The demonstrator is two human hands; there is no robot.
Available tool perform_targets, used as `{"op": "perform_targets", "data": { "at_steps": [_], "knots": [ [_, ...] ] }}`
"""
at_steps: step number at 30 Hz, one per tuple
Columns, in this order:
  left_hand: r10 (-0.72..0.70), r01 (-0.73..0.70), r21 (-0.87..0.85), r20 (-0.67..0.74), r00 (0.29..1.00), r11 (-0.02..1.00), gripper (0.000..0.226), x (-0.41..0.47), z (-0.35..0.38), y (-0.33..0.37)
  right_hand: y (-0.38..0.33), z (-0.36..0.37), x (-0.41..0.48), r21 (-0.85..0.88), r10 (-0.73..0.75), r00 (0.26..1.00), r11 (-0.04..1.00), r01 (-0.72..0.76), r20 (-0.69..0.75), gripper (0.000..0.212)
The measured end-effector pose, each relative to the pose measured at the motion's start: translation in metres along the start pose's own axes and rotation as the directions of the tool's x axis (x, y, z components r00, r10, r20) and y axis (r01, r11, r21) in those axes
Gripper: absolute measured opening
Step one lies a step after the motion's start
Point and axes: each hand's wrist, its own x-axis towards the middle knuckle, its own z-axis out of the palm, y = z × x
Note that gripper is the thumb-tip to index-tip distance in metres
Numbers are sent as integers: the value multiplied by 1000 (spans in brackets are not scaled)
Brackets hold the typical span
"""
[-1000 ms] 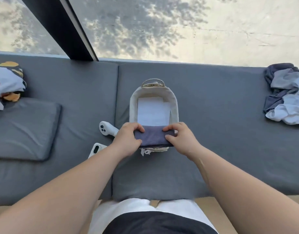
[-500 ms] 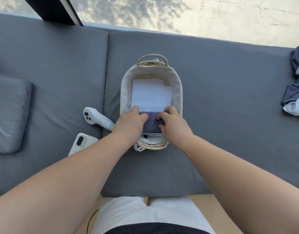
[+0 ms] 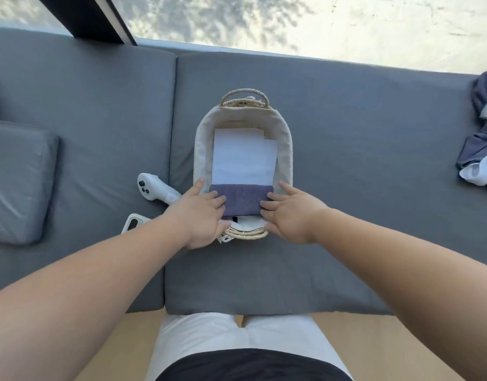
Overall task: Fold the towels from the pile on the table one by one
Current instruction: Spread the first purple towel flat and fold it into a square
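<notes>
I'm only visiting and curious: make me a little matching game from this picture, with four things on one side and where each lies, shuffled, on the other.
Things:
1. dark folded towel
2. white controller
3. phone
4. unfolded towel pile

Places:
A. far right edge of the view
B. partly hidden behind the arm of the left hand
C. near end of the basket, between the left hand and the right hand
D. beside the basket's left wall, buttons facing up

Pairs: 1-C, 2-D, 3-B, 4-A

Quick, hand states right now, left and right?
Left hand: open, straight fingers on the folded purple towel.
Right hand: open, fingers touching its other end.
</notes>
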Motion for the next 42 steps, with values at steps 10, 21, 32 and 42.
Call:
{"op": "perform_targets", "data": {
  "at_steps": [10,21,32,42],
  "knots": [
    [-20,-1,144,142,990,990,71,27,1,-4,-3,-19,27,-95,17,965,995,8,263,63],
    [-52,14,168,222,974,986,66,26,-13,3,-8,-20,28,-62,50,960,997,-34,275,60],
    [-505,278,-561,-302,809,780,27,-68,-34,63,-26,-9,-72,491,321,928,849,-194,-188,46],
    [-602,438,-442,-359,713,783,51,-126,-39,140,-47,16,-171,484,577,785,765,-424,-224,70]
  ]
}}
